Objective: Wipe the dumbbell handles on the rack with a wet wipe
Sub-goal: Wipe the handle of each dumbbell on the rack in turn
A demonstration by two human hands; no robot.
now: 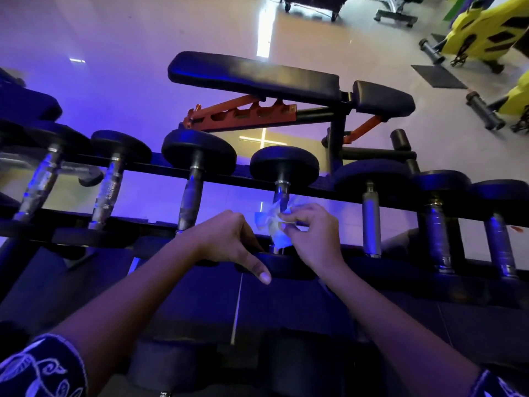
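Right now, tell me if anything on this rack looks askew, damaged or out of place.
Nothing is askew: the dumbbells sit in one even row on the rack. One oddity: the handle right of the wet wipe is smooth and pale grey, while the other handles look dark and textured.

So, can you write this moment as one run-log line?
right hand: pinches wet wipe at dumbbell handle | left hand: beside wipe, thumb over near weight head, grip unclear
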